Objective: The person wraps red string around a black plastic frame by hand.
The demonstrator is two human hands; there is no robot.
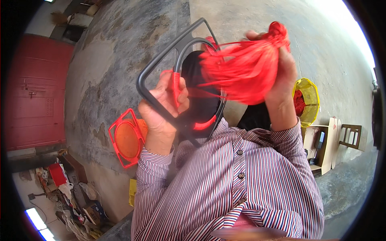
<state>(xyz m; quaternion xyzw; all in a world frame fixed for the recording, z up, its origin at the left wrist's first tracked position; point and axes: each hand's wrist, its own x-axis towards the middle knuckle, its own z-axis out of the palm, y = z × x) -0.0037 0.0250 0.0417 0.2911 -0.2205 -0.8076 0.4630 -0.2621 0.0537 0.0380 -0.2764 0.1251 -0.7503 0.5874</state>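
My left hand [165,98] is closed around a black frame [150,62] with rounded corners and an inner ring. Red cord is wound tightly around part of that ring, forming a red wrapped section [176,86] by my fingers. A second red wrapped section [206,123] shows lower on the ring. In my right hand [284,74], raised to the right, is a knotted bundle of red cord [251,68]. Its loose strands are blurred by motion and hang leftward across the frame's right side, hiding part of it. The frame is above my dark-trousered lap.
A yellow basket [315,108] with red material inside stands at the right. Below it is a wooden box [326,150] holding small dark items. At the left sits a red-framed stool [112,136] with an orange round seat. Clutter [74,197] is piled at the lower left.
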